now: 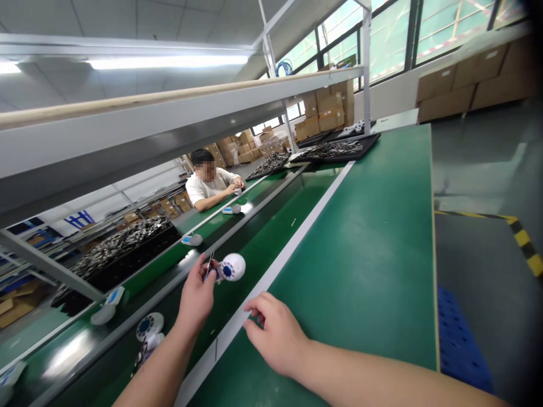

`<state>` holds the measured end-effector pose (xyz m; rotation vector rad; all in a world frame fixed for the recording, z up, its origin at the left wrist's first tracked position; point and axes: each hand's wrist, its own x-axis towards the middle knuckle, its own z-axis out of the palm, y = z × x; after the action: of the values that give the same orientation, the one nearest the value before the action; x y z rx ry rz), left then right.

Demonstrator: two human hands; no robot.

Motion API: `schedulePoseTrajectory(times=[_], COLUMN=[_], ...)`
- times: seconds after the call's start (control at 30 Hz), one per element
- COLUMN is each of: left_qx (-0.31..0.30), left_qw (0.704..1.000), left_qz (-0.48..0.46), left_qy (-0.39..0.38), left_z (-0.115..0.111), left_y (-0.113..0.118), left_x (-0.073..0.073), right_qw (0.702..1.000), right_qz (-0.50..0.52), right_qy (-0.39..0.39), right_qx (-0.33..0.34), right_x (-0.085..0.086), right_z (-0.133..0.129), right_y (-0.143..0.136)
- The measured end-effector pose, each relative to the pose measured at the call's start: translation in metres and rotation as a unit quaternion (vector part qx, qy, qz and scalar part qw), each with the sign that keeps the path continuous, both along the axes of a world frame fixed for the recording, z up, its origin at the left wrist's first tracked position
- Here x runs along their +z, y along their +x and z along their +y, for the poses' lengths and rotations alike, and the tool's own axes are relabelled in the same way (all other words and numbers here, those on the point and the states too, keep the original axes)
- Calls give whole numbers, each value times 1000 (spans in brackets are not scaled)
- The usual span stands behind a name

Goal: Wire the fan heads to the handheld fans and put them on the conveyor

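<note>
My left hand (197, 294) is closed, reaching over the green conveyor belt (271, 240). Its fingers grip one end of a white round-headed device (234, 267) with a dark blue centre and a ring of dark spots. A thin metal strip stands up at the fingertips; its kind is unclear. My right hand (275, 333) hovers over or rests on the pale edge strip (297, 240), fingers loosely curled, thumb apart, nothing visible in it. A similar white device (150, 326) lies on the belt beside my left forearm, partly hidden by it.
Across the line, a person in a white top (210, 186) handles a small grey-white part. Several grey-and-blue pieces (192, 239) lie along the far lane. Black trays (335, 150) of metal parts stand at the far end. A shelf beam (182, 107) crosses overhead.
</note>
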<state>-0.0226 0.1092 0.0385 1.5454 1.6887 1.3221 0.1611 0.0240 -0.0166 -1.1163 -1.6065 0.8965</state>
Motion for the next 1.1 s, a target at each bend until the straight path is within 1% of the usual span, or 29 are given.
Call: schedulePoseTrajectory(times=[0.07,0.13,0.23,0.3,0.37,0.43,0.5,0.57,0.67,0.73,0.77,0.87,0.93,1.0,1.1], left_qx=[-5,-18,-72,-106,-114,-102,-83,-55,-17,-7,-10,-26,-35,-39,-40], left_qw=[999,995,987,981,981,984,985,988,987,985,986,992,994,993,990], left_qz=[44,94,140,154,143,97,56,62,136,158,152,101,63,25,-23], left_qy=[4,-8,-39,-47,-70,-111,-138,-128,-88,-75,-73,-72,-84,-106,-135], left_z=[-37,-74,-122,-145,-158,-164,-164,-162,-159,-157,-156,-155,-155,-156,-158], left_y=[-7,-10,-10,-7,-6,-6,-6,-6,-5,-4,-3,0,1,3,6], left_x=[3,5,11,15,14,7,-7,-25,-49,-60,-64,-71,-73,-72,-67], right_qw=[1000,999,995,990,974,954,953,965,977,984,986,988,986,985,984], right_qz=[9,13,25,79,165,224,216,167,88,35,4,-87,-115,-117,-107], right_qy=[-9,-11,-17,-44,-108,-175,-201,-194,-183,-156,-136,-64,-27,-19,-41], right_qx=[5,41,100,111,108,92,68,55,69,82,91,114,120,126,139], right_x=[2,3,2,0,-4,-8,-12,-17,-21,-19,-18,-10,-6,-4,-4], right_z=[-4,-10,-20,-21,-17,-9,-1,4,5,1,-1,-6,-7,-7,-6], right_y=[1,1,-2,-4,-6,-8,-9,-10,-8,-6,-4,1,2,3,2])
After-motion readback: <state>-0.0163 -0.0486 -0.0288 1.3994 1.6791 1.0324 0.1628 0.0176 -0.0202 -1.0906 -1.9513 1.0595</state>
